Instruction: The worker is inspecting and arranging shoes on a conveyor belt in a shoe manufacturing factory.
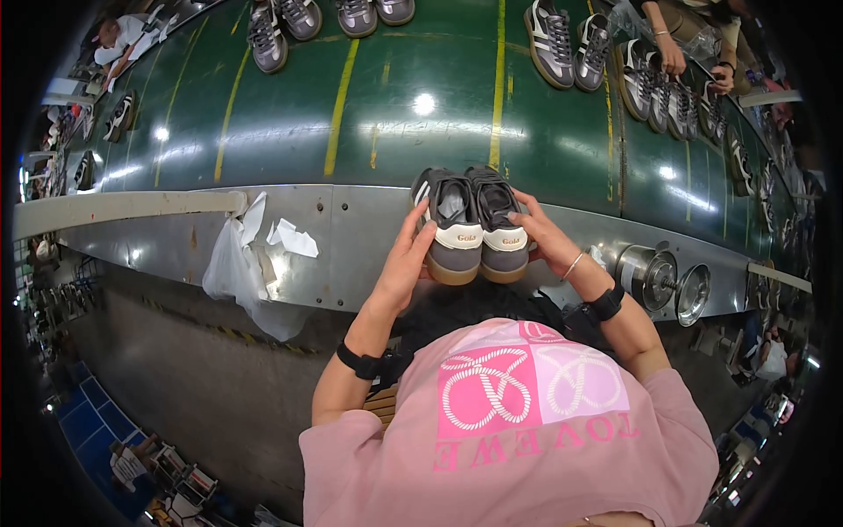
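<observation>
A pair of dark grey sneakers with white heel tabs and tan gum soles is held side by side, heels toward me, at the steel edge of the green line. My left hand [406,263] is closed along the outer side of the left sneaker [456,256]. Around the outer side of the right sneaker [504,256] is my right hand [546,235], its thumb near the shoe's collar. The two shoes touch each other. Something pale shows inside the left one; my palms are hidden.
Matching sneakers stand in pairs on the green surface [290,123], at the far side and far right. A co-worker's hands [674,57] touch some there. On the steel ledge [351,237] lie a plastic bag [235,263], white paper [294,239], and a round metal container [648,277].
</observation>
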Motion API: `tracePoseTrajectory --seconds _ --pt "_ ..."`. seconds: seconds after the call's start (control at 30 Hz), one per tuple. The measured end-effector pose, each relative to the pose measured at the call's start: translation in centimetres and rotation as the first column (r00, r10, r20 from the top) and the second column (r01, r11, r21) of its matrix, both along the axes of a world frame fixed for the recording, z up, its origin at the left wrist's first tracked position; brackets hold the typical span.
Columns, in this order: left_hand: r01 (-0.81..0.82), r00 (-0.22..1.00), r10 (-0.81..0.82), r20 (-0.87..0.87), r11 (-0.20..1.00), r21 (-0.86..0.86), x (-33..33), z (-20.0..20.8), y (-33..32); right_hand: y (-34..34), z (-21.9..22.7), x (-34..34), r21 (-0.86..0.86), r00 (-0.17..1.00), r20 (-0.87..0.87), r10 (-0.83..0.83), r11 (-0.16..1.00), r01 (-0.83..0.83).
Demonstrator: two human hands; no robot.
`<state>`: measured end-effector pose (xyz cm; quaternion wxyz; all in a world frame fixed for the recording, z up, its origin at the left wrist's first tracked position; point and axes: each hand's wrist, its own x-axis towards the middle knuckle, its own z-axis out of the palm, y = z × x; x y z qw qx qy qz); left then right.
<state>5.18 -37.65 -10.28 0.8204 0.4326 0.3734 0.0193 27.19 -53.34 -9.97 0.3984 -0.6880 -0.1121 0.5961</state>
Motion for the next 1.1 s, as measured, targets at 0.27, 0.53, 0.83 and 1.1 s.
tracePoseTrajectory --seconds 0.27,0.53,0.83,1.1 --pt "-0.035 0.999 0.036 -0.024 0.999 0.029 -0.4 0.4 -0.1 0.5 0.0 -0.4 -0.004 1.0 0.0 -0.006 1.0 0.006" --pt "-0.046 0.998 0.048 -0.038 0.997 0.057 -0.6 0.7 -0.4 0.5 0.0 -0.6 -0.021 0.999 -0.032 0.012 1.0 -0.012" --pt "0.083 0.99 -0.052 -0.129 0.964 0.253 -3.3 -4.6 -1.3 -3.0 -4.6 -0.7 0.218 0.931 0.304 0.201 0.937 -0.273" --pt "0.366 0.928 -0.274 -0.254 0.531 0.764 -5.9 -2.8 -1.1 -14.2 -9.6 2.2 0.005 0.312 0.95 0.006 0.999 -0.035"
